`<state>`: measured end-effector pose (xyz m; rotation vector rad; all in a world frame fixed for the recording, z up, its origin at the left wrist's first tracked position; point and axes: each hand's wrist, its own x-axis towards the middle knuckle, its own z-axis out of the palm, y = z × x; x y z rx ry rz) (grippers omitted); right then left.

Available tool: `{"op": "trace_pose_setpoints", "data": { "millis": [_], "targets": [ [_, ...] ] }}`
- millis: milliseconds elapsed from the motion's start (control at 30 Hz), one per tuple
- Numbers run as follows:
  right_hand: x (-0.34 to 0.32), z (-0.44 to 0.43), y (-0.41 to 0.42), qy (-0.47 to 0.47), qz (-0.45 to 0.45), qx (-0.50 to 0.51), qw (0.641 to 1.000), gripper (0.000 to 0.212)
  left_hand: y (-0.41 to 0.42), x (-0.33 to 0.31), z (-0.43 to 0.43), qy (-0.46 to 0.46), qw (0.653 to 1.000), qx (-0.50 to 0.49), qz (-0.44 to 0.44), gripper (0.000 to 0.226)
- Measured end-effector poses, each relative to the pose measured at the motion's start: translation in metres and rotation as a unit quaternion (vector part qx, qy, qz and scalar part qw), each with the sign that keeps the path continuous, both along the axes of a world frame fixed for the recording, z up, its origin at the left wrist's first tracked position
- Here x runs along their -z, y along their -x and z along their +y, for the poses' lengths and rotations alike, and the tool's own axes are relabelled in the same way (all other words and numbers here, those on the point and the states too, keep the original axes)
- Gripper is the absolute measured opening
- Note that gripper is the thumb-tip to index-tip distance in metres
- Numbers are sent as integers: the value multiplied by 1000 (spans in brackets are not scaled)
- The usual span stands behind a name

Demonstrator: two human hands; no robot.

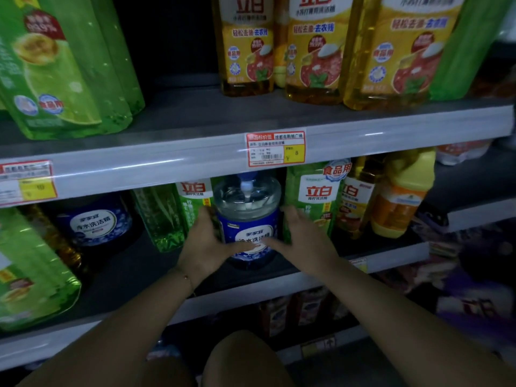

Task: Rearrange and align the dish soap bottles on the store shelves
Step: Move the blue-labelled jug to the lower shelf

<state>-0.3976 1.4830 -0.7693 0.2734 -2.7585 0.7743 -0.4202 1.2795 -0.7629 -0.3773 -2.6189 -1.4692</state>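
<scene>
A clear round dish soap bottle with a blue label and a blue pump cap (pixel 247 210) stands on the middle shelf (pixel 134 272). My left hand (pixel 208 243) grips its left side, thumb across the label. My right hand (pixel 300 237) grips its right side, thumb on the label too. A second blue-label bottle (pixel 96 223) stands further left and deeper in. Green bottles (pixel 178 210) stand just left of the held bottle, and another green bottle (pixel 314 199) stands just right of it.
The upper shelf (pixel 195 118) carries big green bottles (pixel 64 68) at left and yellow bottles (pixel 315 48) at right, with a dark gap between. An orange-yellow jug (pixel 402 196) stands at the middle shelf's right. Price tags (pixel 275 148) hang on the shelf edge. More goods fill the bottom shelf.
</scene>
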Motion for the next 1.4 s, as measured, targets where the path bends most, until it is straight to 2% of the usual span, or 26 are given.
{"op": "trace_pose_setpoints", "data": {
  "millis": [67,133,200,300,467,567,700,800,933,1000,1100,1167,1300,1400],
  "targets": [
    [-8,17,-3,-60,38,23,997,50,-12,2,-5,107,991,-53,56,57],
    [-14,34,-5,-82,79,50,992,30,-25,3,-2,180,973,-44,137,38],
    [-18,48,-5,-63,98,90,989,20,-34,5,12,179,965,-1,191,29],
    [-16,58,-2,32,81,143,986,32,-34,3,52,124,979,71,149,20],
    [-8,61,8,250,51,150,955,51,-23,-11,123,-46,990,116,60,66],
    [-12,61,13,330,10,127,935,57,-8,-24,145,-91,993,75,-12,75],
    [-21,59,15,386,-8,92,918,66,13,-43,158,-139,976,27,-168,89],
    [-21,63,17,409,-25,79,909,83,17,-46,158,-172,958,30,-229,83],
    [-21,74,15,427,-53,72,900,103,6,-46,150,-125,966,74,-215,74],
    [-23,79,10,420,-62,67,903,106,2,-43,145,-106,965,100,-217,70],
    [-28,84,0,395,-82,55,913,102,-1,-40,141,-82,965,110,-225,81],
    [-29,88,-8,387,-85,38,918,99,-6,-39,139,-99,968,111,-203,85],
    [-29,89,-30,371,-70,10,926,86,-19,-32,134,-138,978,90,-128,94],
    [-25,84,-44,377,-34,7,925,84,-33,-30,129,-153,980,98,-82,88]
  ]
}}
